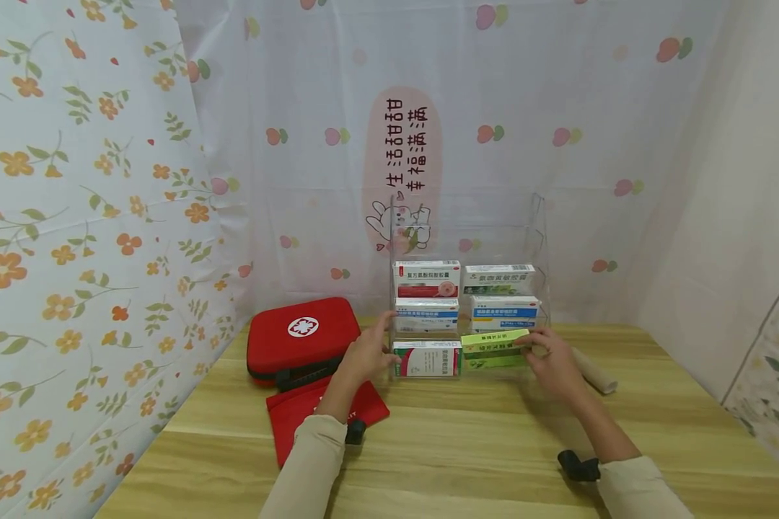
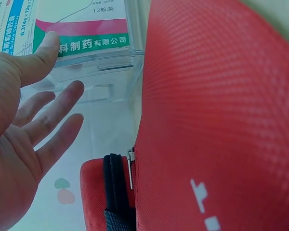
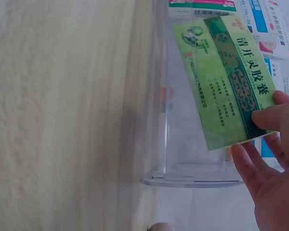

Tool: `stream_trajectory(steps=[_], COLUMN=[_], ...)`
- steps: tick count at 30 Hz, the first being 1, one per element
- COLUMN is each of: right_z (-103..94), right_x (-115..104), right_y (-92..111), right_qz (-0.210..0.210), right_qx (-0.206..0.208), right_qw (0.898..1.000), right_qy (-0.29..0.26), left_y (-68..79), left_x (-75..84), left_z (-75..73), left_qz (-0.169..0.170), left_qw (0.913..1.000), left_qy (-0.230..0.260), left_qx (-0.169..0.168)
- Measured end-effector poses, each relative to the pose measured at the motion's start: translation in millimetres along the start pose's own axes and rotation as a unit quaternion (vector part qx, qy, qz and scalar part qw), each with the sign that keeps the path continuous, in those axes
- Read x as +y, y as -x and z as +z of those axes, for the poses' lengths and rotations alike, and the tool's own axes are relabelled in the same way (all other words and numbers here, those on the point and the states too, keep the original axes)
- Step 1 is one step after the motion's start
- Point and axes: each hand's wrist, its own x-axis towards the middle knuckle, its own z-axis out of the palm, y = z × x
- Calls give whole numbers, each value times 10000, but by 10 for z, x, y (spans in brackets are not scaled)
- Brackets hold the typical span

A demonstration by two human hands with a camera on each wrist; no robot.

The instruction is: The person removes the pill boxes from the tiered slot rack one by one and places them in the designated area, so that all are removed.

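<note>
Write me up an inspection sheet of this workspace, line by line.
Surface: wood-grain table.
Job's things: clear tiered rack on the table; green medicine box tilted at the rack's lower right; other medicine boxes in the top and middle tiers and at lower left.
Clutter: red case and red pouch on the left; beige roll on the right.
Left grip: fingers spread at the rack's left side; contact unclear.
Right grip: pinches the green medicine box.
Cables: nothing seen.
Surroundings: floral cloth at left, printed cloth behind.
</note>
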Motion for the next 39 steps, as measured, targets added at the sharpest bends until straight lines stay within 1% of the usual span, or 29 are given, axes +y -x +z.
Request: stream_trajectory(steps=[8,12,16,21,25,29,32,39], right_z=[-36,-40,-50,-68,-73,-69,-79,-157], right_x=[-38,-17,-5,-29,-60,-108,-144,-209], right_y=[-10,7,6,-37,-73,-100,-103,-63], right_qz=[-440,-424,-379,-595,-840,-1016,-1075,-1205], right_qx=[37,-57,-211,-93,65,173,193,248], right_qw=[9978,9973,9979,9979,9962,9942,9935,9913], right_qy=[494,594,485,251,227,304,330,475], left_y=[9,5,-1,-9,-9,0,3,-7], left_x=[-14,-28,-37,-29,-24,-26,-31,-29], left_z=[10,30,39,23,6,-12,-11,4], left_qz=[-44,-57,-64,-53,-48,-72,-101,-51], left_qw=[10000,10000,10000,10000,10000,9999,9999,9999], left_qy=[77,55,18,-55,-72,-71,-106,-118], left_qx=[11,-26,-42,-4,-33,-39,-28,-79])
